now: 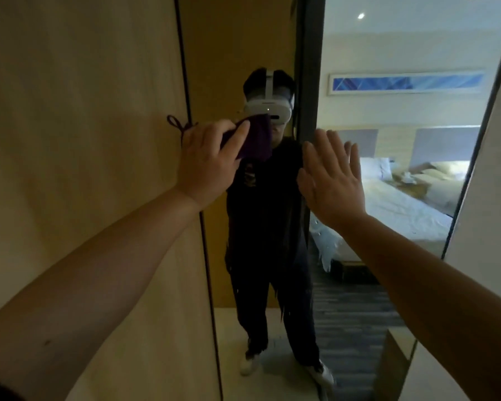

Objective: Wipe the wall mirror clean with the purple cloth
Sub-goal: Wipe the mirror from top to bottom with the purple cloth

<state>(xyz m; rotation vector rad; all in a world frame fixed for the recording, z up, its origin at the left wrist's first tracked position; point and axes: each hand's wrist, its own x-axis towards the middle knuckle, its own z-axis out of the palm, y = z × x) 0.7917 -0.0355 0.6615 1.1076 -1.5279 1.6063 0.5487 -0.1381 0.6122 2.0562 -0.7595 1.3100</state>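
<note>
I am reaching both bare forearms forward, and my left hand (207, 162) is pressing the cloth (253, 138) against the mirror (388, 256) near its left edge, at about head height. My fingers are curled around the bunched purple fabric, with only a dark fold showing past them to the right. My right hand (331, 180) is empty, spread flat with the fingers apart, and it looks to be resting on the glass or hovering just off it; I cannot tell which. That palm is my main worry: if it is touching, it is leaving fresh prints on glass I am trying to clean. The cloth is wadded small, so I am risking bare knuckles dragging on the surface and streaks where the wad is missing spots. Leaning weight through the flat hand could also flex the panel. Pale specks are showing lower on the glass and could easily be missed. Beyond my hands, the wooden wall (84, 140) sits just left of the dark frame (206, 256), so a wide stroke could run off the mirror onto the wood.
</note>
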